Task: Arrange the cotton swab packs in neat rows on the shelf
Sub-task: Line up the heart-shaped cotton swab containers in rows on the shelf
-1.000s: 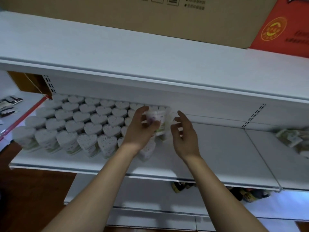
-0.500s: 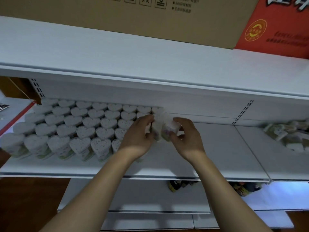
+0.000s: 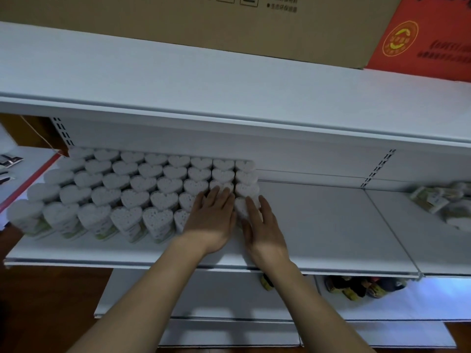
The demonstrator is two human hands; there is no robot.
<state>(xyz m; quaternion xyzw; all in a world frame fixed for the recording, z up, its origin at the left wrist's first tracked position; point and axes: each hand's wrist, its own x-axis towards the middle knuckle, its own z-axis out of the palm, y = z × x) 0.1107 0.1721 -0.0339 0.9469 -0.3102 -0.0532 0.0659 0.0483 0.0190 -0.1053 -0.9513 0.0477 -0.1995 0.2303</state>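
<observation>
1. The white heart-shaped plastic cotton swab packs (image 3: 142,189) stand upright in a tight block on the left part of the white metal shelf (image 3: 318,225), running from the back panel toward the front edge in straight rows.
2. The left hand (image 3: 210,222) lies flat with straight fingers over the packs at the block's front right corner, fingertips reaching onto the tops in front of it. Its grip is open: it presses and steadies, and holds nothing.
3. The right hand (image 3: 265,233) is just beside it, fingers straight and together, laid against the right flank of the newest white heart-topped pack (image 3: 240,207) at the end of the rightmost column. Its grip is also open, nudging and not clasping.
4. Judged from this, the step in hand is squaring up: the last pack is being pushed flush with its neighbours so the column lines up with those behind it.
5. The rightmost column looks shorter than the others at the front, so at least 1 more pack probably belongs there. Whether a gap is hidden under the left palm cannot be told.
6. The next move calls for lifting both hands straight off without dragging the packs askew, then fetching another pack. The loose pale bundles (image 3: 433,200) at the far right of the shelf may be more stock, but they are too blurred to tell.
7. The packs are tall and light, so a sideways shove could topple a row.
</observation>
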